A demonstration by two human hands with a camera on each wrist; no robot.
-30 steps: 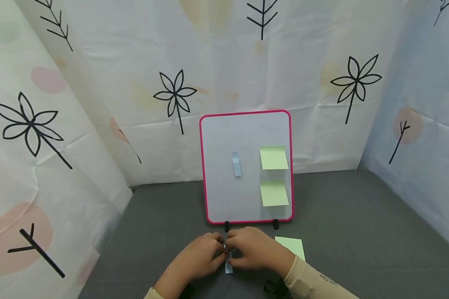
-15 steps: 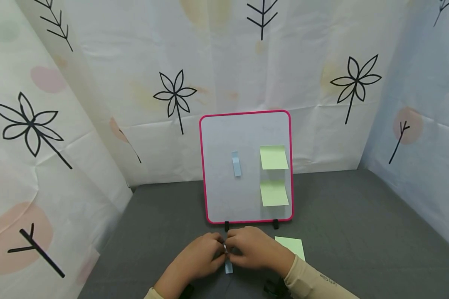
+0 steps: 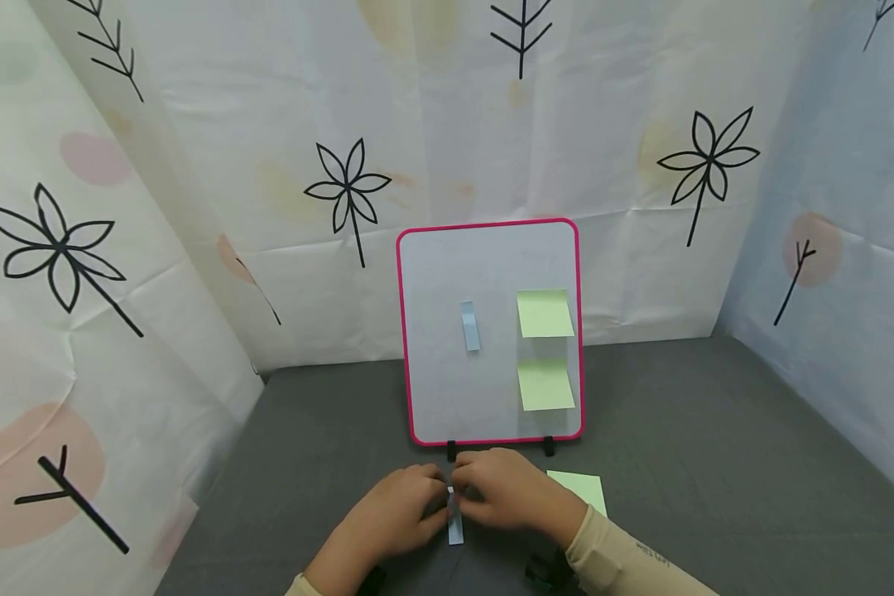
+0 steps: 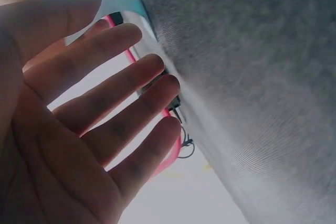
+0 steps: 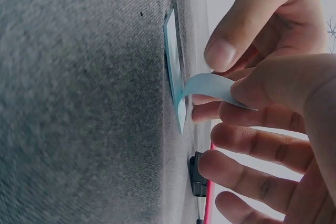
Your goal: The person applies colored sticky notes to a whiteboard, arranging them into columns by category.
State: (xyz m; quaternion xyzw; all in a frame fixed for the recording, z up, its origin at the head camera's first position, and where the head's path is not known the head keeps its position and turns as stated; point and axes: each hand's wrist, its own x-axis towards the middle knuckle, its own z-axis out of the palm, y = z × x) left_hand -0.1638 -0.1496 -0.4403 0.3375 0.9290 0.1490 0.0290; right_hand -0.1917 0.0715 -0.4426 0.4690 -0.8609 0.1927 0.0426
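Observation:
A narrow pad of light-blue sticky notes (image 3: 455, 530) lies on the dark table, between and under my hands. My right hand (image 3: 517, 492) pinches the free end of its top sticky note (image 5: 207, 85) between thumb and index finger. That note curls up from the pad, its other end still against it. Close on the other side is my left hand (image 3: 398, 513), thumb near the lifted note, with its fingers extended and spread in the left wrist view. The right hand's other fingers are loosely bent.
Beyond the hands stands a pink-framed whiteboard (image 3: 454, 265) on black feet. It bears one blue strip (image 3: 470, 327) and two green sticky notes (image 3: 545, 313). Another green note (image 3: 579, 488) lies on the table by my right wrist. Patterned cloth walls (image 3: 447, 124) surround the table.
My right hand has risen slightly, its thumb shifting up and away, so more of the blue pad shows. The left hand stays nearly in place.

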